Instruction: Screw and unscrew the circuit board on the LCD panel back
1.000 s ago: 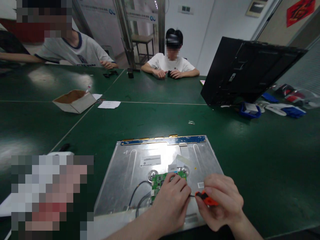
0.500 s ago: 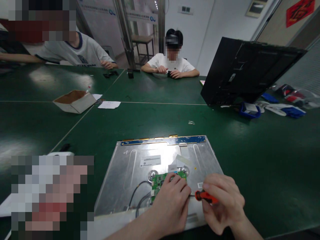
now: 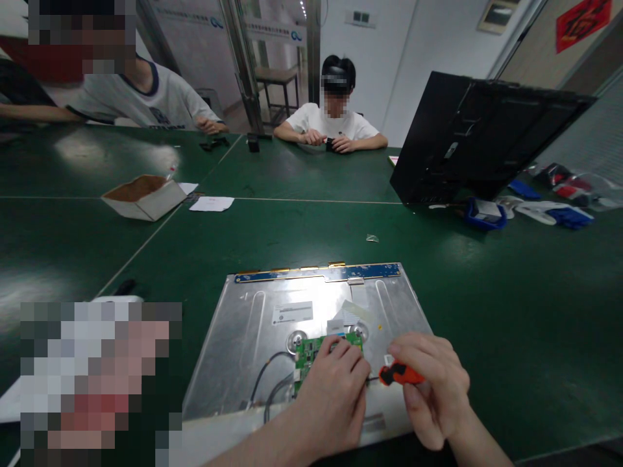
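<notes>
The thumb of the right hand (image 3: 433,376) has moved back from the front end of the screwdriver (image 3: 402,373) handle to lie lower, toward its rear, while the fingers have slipped slightly forward above it. The handle has rolled, so its black and orange patches lie differently. Across the tabletop (image 3: 292,227), one co-worker's hand (image 3: 312,137) has shifted a little, and a small red spot now shows by its fingertips.
</notes>
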### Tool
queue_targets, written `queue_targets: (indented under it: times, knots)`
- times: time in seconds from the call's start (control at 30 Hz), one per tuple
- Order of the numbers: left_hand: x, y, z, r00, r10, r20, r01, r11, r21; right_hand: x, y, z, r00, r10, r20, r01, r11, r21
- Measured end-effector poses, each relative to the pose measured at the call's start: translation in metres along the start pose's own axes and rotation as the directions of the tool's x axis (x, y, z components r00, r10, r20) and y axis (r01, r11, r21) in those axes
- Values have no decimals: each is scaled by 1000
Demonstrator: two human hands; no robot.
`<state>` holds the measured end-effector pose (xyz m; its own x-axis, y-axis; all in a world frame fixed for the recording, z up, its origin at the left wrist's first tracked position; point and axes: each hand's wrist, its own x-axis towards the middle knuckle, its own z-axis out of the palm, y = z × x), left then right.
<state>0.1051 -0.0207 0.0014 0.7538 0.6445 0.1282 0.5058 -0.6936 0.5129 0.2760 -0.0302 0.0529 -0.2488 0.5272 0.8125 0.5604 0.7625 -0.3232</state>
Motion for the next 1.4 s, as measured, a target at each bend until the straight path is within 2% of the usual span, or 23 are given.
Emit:
queue_targets:
  times: [0.13, 0.23, 0.6, 0.83, 1.03, 1.3, 1.4]
  knots:
    - [0, -1, 0, 1000, 8, -3, -8, 1000, 1, 0, 2, 2, 998, -37, -42, 36, 999, -6]
    - [-1, -1, 1, 1000, 7, 5, -7, 1000, 1, -2, 3, 3, 998, -55, -28, 55, 998, -25]
    - [0, 0, -2, 1000, -1, 13, 1, 1000, 1, 2, -1, 0, 1000, -7, 8, 7, 1000, -25]
    - [0, -1, -1, 1000, 15, 15, -16, 1000, 12, 0, 1, 2, 997, -35, -61, 32, 998, -58]
    - [0, -1, -1, 1000, 10, 9, -10, 1000, -4, 1, 3, 3, 999, -45, 12, 45, 996, -76]
    - [0, 0, -2, 1000, 11, -5, -11, 1000, 7, -1, -1, 0, 999, 34, 27, -33, 999, -37]
    - [0, 0, -1, 1000, 14, 2, -14, 1000, 9, -2, 1, 1, 1000, 13, -4, -13, 999, -48]
